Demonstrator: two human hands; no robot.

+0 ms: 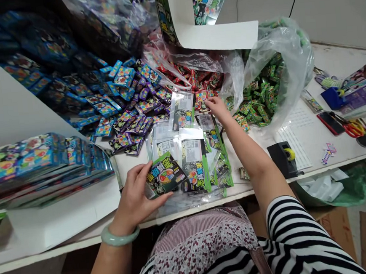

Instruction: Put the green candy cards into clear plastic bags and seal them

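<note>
My left hand grips a black-and-green printed packet near the table's front edge, thumb below and fingers along its left side. My right hand reaches forward to the red pile, its fingertips closed on a small red packet. Between the hands lies a stack of flat clear-and-black printed bags, overlapping one another. Another such bag lies at the back of the stack. Small purple boxes are heaped left of the stack, with small blue boxes beyond them.
Green small packets spill from a clear plastic bag at right. A black tape dispenser, scissors and a red-edged phone-like object lie further right. Upright blue boxes stand at left. A white card flap overhangs the red packets.
</note>
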